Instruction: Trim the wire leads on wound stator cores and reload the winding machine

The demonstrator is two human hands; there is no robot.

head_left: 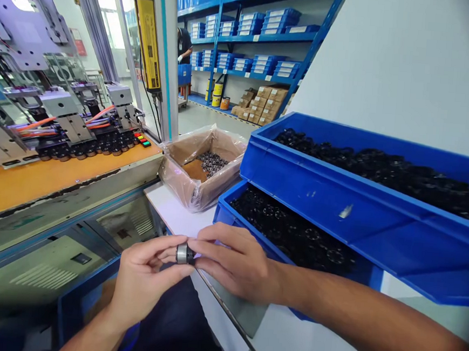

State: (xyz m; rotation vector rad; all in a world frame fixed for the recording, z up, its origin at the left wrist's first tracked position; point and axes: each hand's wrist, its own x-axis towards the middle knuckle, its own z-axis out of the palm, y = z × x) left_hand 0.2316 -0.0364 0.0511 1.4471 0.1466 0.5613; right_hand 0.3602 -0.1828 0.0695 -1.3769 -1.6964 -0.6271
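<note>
Near the middle of the view my two hands meet around a small metal ring (182, 253) with a black part (190, 255) at its right side. My left hand (145, 276) pinches the ring between thumb and fingers. From the right, the fingertips of my right hand (232, 256) close on the black part, which they partly hide. Whether the two pieces are joined, I cannot tell. Just beyond my right hand is a lower blue bin (226, 207) holding many black plastic parts (295, 229).
An upper blue bin (298, 186) of black parts overhangs the lower one. Behind my hands stands a plastic-lined carton (177, 179) of metal rings (213, 163). At left is a machine bench (55, 183) with fixtures. A person (183, 44) stands by far shelves (245, 41).
</note>
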